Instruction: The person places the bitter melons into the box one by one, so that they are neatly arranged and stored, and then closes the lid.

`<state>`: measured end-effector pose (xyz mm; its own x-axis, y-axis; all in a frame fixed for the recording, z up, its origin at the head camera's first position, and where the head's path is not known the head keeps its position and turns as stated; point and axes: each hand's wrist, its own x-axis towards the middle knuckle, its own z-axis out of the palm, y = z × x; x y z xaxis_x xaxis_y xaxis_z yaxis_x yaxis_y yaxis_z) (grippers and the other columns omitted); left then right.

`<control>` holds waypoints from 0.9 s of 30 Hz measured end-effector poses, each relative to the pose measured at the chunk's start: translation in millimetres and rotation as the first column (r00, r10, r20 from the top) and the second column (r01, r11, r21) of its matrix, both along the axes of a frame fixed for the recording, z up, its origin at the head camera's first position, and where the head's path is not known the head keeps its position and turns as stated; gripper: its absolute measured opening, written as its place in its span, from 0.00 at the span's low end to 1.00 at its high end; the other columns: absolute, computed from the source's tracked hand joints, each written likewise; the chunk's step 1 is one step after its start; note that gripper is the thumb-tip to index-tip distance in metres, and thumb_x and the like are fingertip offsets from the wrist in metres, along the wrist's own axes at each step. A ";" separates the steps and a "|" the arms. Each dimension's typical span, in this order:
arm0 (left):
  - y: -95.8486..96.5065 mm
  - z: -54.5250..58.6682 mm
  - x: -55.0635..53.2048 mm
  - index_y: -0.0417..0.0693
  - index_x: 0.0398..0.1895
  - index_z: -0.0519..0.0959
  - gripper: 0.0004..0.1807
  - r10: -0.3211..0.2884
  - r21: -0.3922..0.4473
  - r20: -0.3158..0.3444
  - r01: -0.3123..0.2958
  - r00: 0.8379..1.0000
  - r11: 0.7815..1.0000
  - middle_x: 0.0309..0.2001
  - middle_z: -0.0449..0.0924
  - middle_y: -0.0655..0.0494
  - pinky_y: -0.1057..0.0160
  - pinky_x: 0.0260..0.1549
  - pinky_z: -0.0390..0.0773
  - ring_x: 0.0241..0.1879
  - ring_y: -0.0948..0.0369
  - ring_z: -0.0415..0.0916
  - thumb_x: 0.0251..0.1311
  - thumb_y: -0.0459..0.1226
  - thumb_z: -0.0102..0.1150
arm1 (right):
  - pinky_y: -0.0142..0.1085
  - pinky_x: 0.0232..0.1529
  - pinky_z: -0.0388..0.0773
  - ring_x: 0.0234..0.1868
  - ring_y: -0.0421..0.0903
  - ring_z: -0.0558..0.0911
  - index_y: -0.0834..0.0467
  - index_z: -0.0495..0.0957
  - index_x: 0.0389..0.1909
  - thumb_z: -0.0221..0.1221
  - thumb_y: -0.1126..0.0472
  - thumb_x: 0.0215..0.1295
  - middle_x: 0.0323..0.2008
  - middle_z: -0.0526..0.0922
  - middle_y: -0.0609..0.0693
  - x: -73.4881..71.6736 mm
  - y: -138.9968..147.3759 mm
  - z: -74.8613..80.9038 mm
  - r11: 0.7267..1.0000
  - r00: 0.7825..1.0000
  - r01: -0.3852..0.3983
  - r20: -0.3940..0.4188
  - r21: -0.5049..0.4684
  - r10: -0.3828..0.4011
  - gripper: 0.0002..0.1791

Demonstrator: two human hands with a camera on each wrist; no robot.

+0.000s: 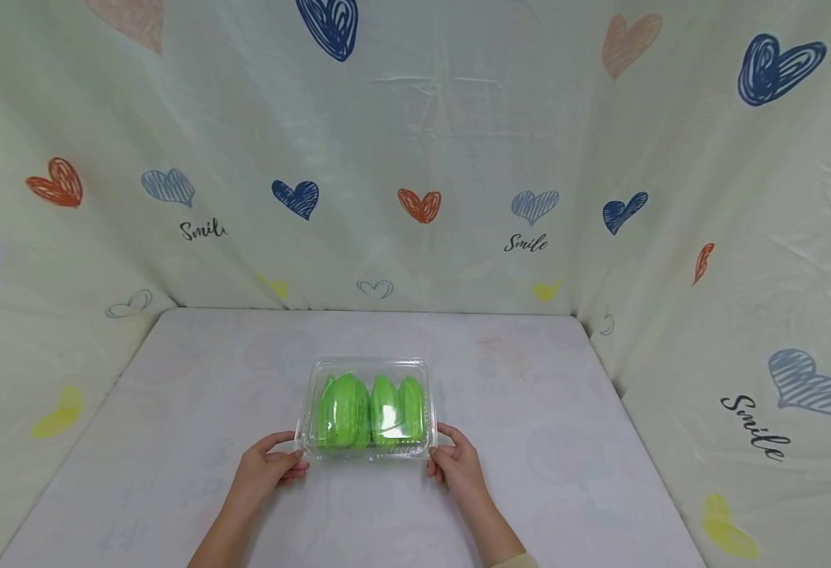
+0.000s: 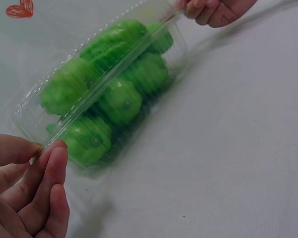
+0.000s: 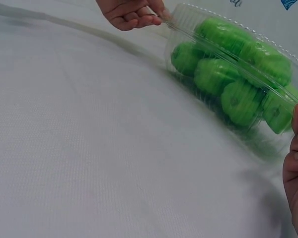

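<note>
A clear plastic clamshell box (image 1: pixel 306 402) with its lid down sits in front of me at the middle of the table. Inside it lie several bright green, ribbed vegetables (image 1: pixel 344 410), plump and lengthwise in the head view; their exact kind is unclear. My left hand (image 1: pixel 265 467) pinches the rim at the box's near left corner between thumb and fingers. At the near right corner, my right hand (image 1: pixel 463 469) pinches the rim the same way. Both wrist views show the box from its near side. Whether its bottom touches the table I cannot tell.
A white cloth covers the table (image 1: pixel 529 442). Pale curtains (image 1: pixel 359 252) printed with hearts and the word "Smile" hang behind it and on both sides. A beige sleeve (image 1: pixel 517 561) shows at the right forearm.
</note>
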<state>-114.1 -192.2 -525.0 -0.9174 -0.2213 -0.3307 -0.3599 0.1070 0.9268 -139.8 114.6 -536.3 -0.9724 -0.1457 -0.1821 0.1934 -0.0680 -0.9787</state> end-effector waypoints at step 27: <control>0.6 -2.2 0.2 0.27 0.60 0.68 0.25 0.007 0.000 0.003 -0.007 1.000 1.000 0.25 0.84 0.44 0.65 0.22 0.81 0.23 0.55 0.83 0.60 0.26 0.59 | 0.25 0.17 0.66 0.15 0.38 0.70 0.69 0.64 0.64 0.53 0.75 0.62 0.16 0.75 0.48 -6.4 -1.1 -25.2 0.998 0.999 0.046 -0.022 0.039 -0.045 0.27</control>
<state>-113.8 -191.6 -527.2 -0.9150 -0.2275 -0.3331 -0.3630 0.1044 0.9259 -146.2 113.5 -561.5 -0.9816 -0.0940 -0.1660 0.1701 -0.0379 -0.9847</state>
